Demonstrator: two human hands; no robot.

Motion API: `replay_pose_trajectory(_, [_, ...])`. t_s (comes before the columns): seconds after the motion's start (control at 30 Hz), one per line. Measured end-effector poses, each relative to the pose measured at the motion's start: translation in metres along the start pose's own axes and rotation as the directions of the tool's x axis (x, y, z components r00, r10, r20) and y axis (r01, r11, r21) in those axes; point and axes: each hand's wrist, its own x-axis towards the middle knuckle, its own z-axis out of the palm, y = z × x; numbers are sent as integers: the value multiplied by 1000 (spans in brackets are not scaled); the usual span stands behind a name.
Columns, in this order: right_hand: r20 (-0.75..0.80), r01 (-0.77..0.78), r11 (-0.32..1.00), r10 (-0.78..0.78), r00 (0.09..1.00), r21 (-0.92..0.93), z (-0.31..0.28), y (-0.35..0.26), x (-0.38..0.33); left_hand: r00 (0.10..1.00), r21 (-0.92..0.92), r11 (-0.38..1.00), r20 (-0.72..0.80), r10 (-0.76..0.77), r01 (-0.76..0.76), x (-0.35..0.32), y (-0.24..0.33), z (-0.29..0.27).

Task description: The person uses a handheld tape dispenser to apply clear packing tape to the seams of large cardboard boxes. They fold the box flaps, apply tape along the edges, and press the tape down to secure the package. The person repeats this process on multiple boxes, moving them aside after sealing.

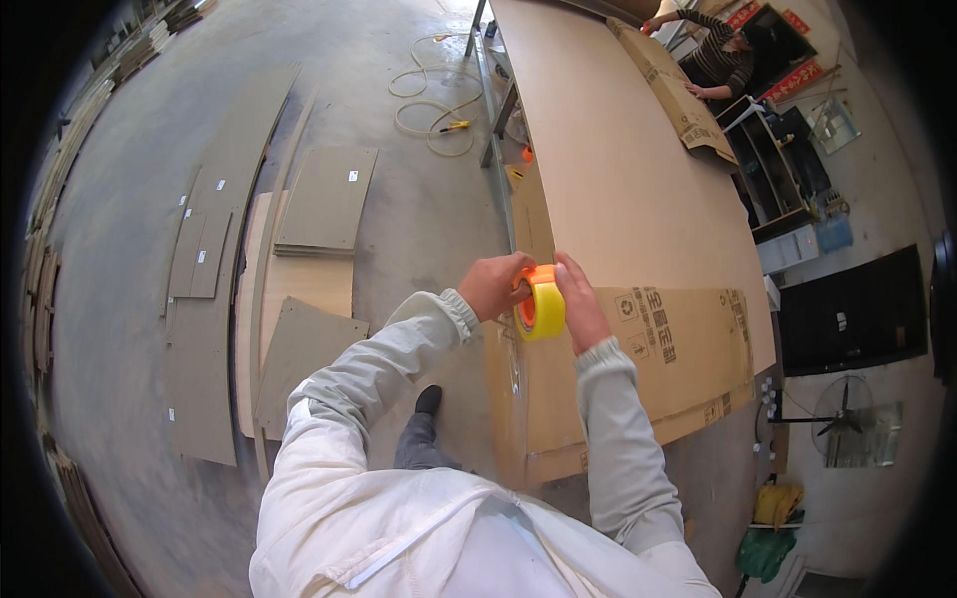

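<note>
A yellow roll of packing tape (549, 310) with an orange tape dispenser (539, 274) is held up between my two hands, above the near edge of the table. My left hand (490, 285) grips it from the left, fingers curled at the orange part and the roll's core. On the other side my right hand (584, 311) is closed against the roll, its fingertips near the top; part of its grip is hidden. Beneath them lies a flattened cardboard sheet (638, 389) with dark print, its near part hanging over the table's end.
The long table (628, 169) stretches away ahead. At its far right a person (720, 55) in a striped top handles another cardboard piece (670, 85). Grey panels (324, 204) lie on the floor at left, with a coiled hose (439, 125) beyond. A fan (842, 411) stands at right.
</note>
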Motion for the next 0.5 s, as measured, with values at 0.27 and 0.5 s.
replay_pose_trajectory(0.27, [21, -1, 984, 5, 1000, -176, -8, 67, -30, 907, -628, 692, 409, -95, 356, -28, 4, -21])
replay_pose_trajectory(0.5, [-64, 73, 887, -114, 991, -456, -31, 84, -220, 836, 15, 899, 360, -414, 439, -14, -27, 46])
